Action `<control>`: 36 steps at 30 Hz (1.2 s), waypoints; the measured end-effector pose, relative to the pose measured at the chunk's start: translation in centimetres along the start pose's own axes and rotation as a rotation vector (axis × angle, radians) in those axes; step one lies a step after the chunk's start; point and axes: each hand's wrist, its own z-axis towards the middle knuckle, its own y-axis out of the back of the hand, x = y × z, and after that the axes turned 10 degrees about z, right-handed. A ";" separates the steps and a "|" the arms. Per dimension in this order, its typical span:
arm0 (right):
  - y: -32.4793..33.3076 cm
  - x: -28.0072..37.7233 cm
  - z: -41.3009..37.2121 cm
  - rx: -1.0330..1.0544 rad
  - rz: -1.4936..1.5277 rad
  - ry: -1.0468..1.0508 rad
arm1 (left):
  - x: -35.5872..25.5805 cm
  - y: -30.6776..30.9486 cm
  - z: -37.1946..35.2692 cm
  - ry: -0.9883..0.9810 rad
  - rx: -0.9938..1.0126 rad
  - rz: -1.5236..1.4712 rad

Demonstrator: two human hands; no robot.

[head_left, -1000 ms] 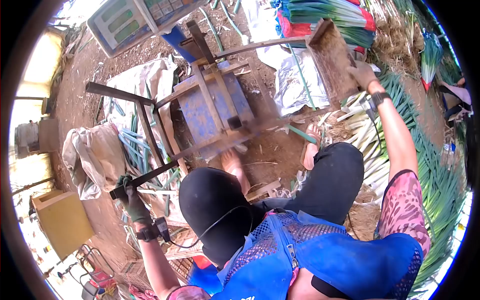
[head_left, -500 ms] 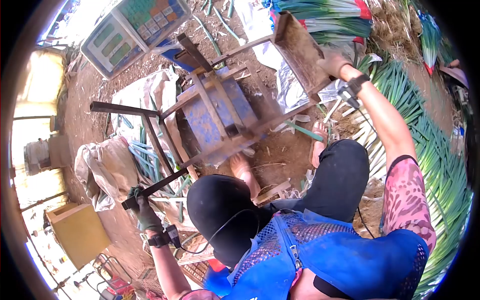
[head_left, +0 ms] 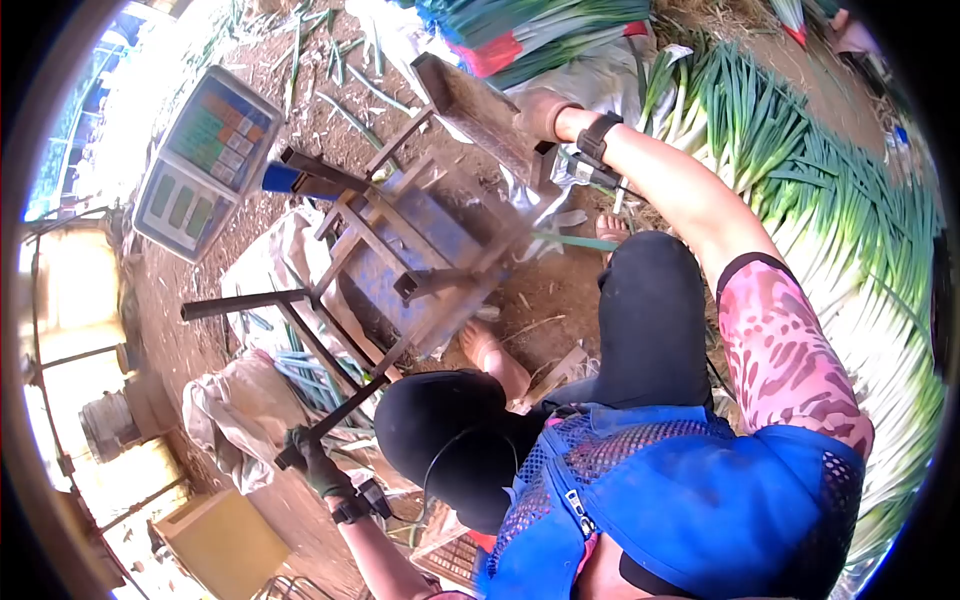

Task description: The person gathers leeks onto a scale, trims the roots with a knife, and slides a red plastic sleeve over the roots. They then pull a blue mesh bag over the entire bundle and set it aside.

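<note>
A rusty metal frame (head_left: pixel 375 235) with square-tube legs is held tilted in front of my knees. My left hand (head_left: pixel 318 465), in a dark glove, is closed around the end of one leg at the lower left. At the upper right my right hand (head_left: pixel 545 112) grips the edge of the frame's trough-like metal end (head_left: pixel 480 115); its fingers are partly hidden. Behind the frame, close to the ground, is a worn blue board (head_left: pixel 430 225). A weighing scale's display (head_left: pixel 207 165) stands to the left of the frame's upper part.
Piled green onions (head_left: pixel 800 190) lie along the right side. Bundled onions with red wraps (head_left: pixel 540 35) are at the top. Crumpled sacks (head_left: pixel 240 400) and cut leaves lie on the dirt floor at left, near a yellowish box (head_left: pixel 220 545). My bare foot (head_left: pixel 490 350) is below the frame.
The view has shifted, with the scale display now lower and further left. My right hand and the trough end have moved left in view. Both hands keep hold of the frame.
</note>
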 end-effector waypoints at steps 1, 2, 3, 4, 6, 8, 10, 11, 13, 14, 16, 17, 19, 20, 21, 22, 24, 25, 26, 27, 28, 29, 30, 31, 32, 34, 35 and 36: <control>0.3 0.1 -0.1 -0.003 -0.030 0.006 | 0.0 0.0 -0.2 -0.002 -0.006 -0.012; 0.5 0.0 -0.3 -0.001 -0.059 0.016 | 0.3 0.1 0.2 0.005 -0.001 -0.018; 0.3 0.0 -0.4 0.008 -0.088 0.027 | 0.7 0.4 0.4 0.018 0.001 -0.020; 0.5 0.0 0.0 0.066 -0.151 -0.047 | 1.0 1.0 0.5 0.029 -0.012 -0.010; 1.0 0.0 -0.4 -0.018 -0.061 0.019 | 0.8 0.6 0.1 0.056 -0.032 0.008; 1.8 0.3 -0.3 -0.001 -0.084 0.011 | 1.3 0.9 0.0 0.029 -0.014 -0.024; 2.4 0.9 -0.1 0.007 -0.069 0.052 | 1.9 1.0 0.7 -0.010 0.010 -0.023; 2.3 0.9 -0.1 0.017 -0.062 0.071 | 1.5 0.9 0.4 -0.001 -0.006 0.000; 1.7 0.0 0.7 0.069 -0.122 -0.004 | -0.4 -0.3 -0.6 0.024 -0.038 0.049; 1.4 -0.4 0.6 0.047 -0.090 0.011 | -0.9 -0.5 -0.7 0.040 -0.045 0.076; 0.9 -1.0 0.7 0.012 -0.056 0.047 | -0.8 -0.4 -0.6 0.047 -0.034 0.073; 0.8 -1.1 1.0 0.033 -0.101 0.018 | -0.6 -0.3 -0.4 0.060 -0.027 0.072; 0.3 -1.0 1.1 0.027 -0.154 -0.025 | -0.2 -0.3 -0.1 0.062 -0.048 0.022; 0.1 -1.1 1.2 0.014 -0.151 -0.027 | -0.2 -0.5 -0.1 0.062 -0.059 -0.006; -0.2 -1.3 1.2 -0.001 -0.145 -0.032 | -0.4 -0.6 -0.1 0.069 -0.060 0.003; -0.3 -1.5 1.3 -0.018 -0.139 -0.035 | -0.5 -0.6 -0.2 0.073 -0.062 0.012; -0.2 -1.1 1.0 -0.042 -0.101 -0.063 | -0.9 -0.9 -0.4 0.086 -0.078 0.002; -0.1 -0.8 0.9 -0.051 -0.082 -0.075 | -1.1 -0.9 -0.5 0.087 -0.081 0.003; 0.2 -0.6 0.8 -0.034 -0.092 -0.071 | -1.4 -1.2 -0.8 0.089 -0.085 0.003; 0.7 0.1 0.2 -0.034 -0.080 -0.075 | -1.5 -1.2 -0.8 0.091 -0.089 0.003; 1.1 0.7 -0.5 -0.035 -0.069 -0.078 | -1.3 -0.9 -0.5 0.098 -0.065 0.020; 1.3 0.9 -0.6 -0.036 -0.059 -0.081 | -1.1 -0.8 -0.5 0.082 -0.060 -0.001; 0.6 0.5 -0.5 -0.012 -0.076 -0.095 | -0.8 -0.8 -0.4 0.064 -0.056 -0.025; 0.3 0.4 -0.5 0.010 -0.093 -0.107 | -0.6 -0.8 -0.2 0.045 -0.053 -0.050; 0.4 0.1 -0.9 -0.010 -0.089 -0.074 | -0.3 -0.5 0.0 0.059 -0.046 -0.024; 0.4 -0.1 -0.4 0.010 -0.122 -0.102 | 0.3 0.0 0.3 0.062 -0.042 -0.021; 0.2 -0.3 -0.1 0.019 -0.135 -0.120 | 0.4 0.3 0.6 0.060 -0.036 -0.015; -0.1 -0.4 -0.1 -0.009 -0.141 -0.115 | 0.5 0.4 0.6 0.057 -0.038 -0.021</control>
